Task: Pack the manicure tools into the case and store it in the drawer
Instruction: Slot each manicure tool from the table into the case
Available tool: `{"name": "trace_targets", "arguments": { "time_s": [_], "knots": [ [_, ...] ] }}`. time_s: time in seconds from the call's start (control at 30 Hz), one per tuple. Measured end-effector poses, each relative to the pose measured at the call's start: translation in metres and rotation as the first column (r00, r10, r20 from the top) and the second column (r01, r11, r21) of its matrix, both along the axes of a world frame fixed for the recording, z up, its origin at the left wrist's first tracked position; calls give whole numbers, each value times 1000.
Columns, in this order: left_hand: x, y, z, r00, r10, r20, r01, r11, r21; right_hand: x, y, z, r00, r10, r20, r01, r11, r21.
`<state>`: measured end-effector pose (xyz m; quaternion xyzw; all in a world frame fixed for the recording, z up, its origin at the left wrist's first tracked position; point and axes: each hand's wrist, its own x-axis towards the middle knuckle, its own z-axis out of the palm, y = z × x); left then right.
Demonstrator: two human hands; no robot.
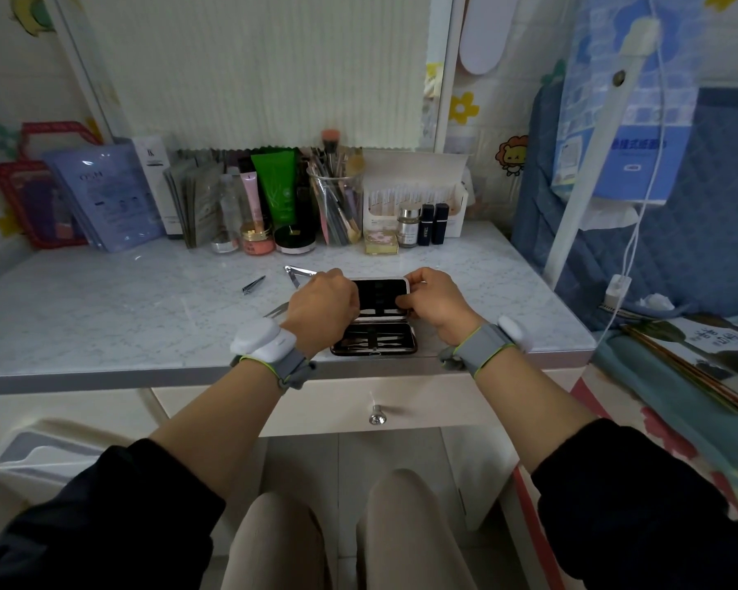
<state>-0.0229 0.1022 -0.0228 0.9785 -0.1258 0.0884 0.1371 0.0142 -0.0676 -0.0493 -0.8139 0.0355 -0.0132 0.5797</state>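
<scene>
Open case (376,340) between hands — left hand (322,301), right hand (436,301) each gripping lid (380,290) side edge.

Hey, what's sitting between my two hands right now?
In the head view, the open case lid, with its black lining facing you, fills the stretch between your left hand and right hand. Each hand grips one side of it.

The case (373,340) is lying open at the front edge of the desk (124,308), with metal tools sitting in its near half. Both hands are gripping its far half, the left hand (322,306) at the left edge and the right hand (435,300) at the right. A small clipper (253,285) and a larger clipper (299,274) are lying on the desk, left of the case. The drawer (316,404) below is sitting closed.
</scene>
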Motion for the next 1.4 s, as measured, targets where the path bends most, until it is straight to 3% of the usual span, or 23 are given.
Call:
{"name": "trace_targets", "arguments": {
  "time_s": [0.8, 1.1, 1.4],
  "knots": [
    [-7, 52, -7, 994, 111, -18, -112, 964, -241, -10, 54, -2, 997, -76, 0, 76, 997, -2],
    [-3, 79, -15, 962, 268, -41, -271, 946, -178, -13, 73, 6, 995, -95, 7, 96, 993, -75],
    [-2, 82, -21, 921, 376, -101, -382, 922, -56, -13, 80, 7, 995, -99, -21, 98, 994, -42]
  ]
}}
